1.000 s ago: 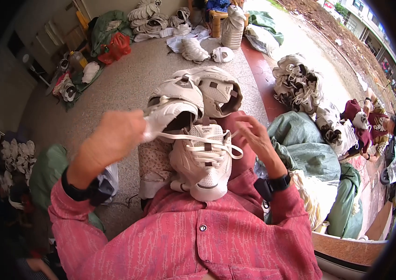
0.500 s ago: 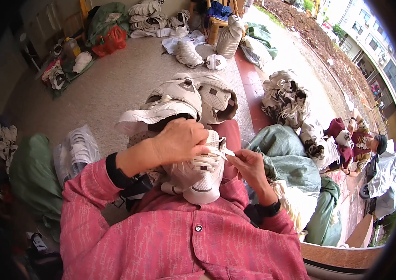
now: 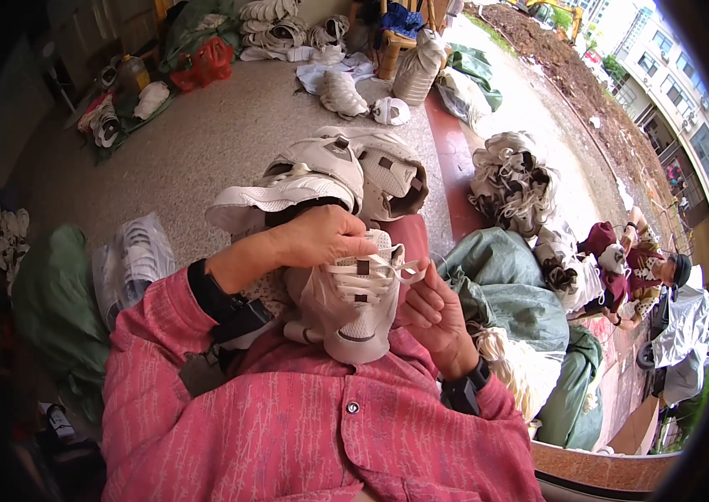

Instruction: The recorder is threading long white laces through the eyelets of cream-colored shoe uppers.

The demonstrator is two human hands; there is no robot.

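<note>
A white sneaker (image 3: 358, 328) rests on my lap, its toe pointing toward me. White shoelace (image 3: 394, 268) crosses its upper in several rows, with loose ends near the collar. My left hand (image 3: 321, 238) reaches over the shoe from the left, thumb and finger pinched on the lace by the top eyelets. On the right side, my right hand (image 3: 436, 311) pinches a lace end between thumb and forefinger, its other fingers curled. Just beyond lie more light sneakers, one on its side (image 3: 288, 197) and another (image 3: 390, 171) with its dark opening showing.
Green sacks (image 3: 501, 268) stand close on my right, with a heap of sneakers (image 3: 515, 180) beyond them. A clear bag of shoes (image 3: 139, 261) and a green sack (image 3: 60, 309) are at left. Another person (image 3: 651, 268) sits at far right, holding a shoe.
My right hand has turned, lifting the lace end slightly, its knuckles now lower beside the shoe. The left hand stays near the top eyelets, shifted only a little.
</note>
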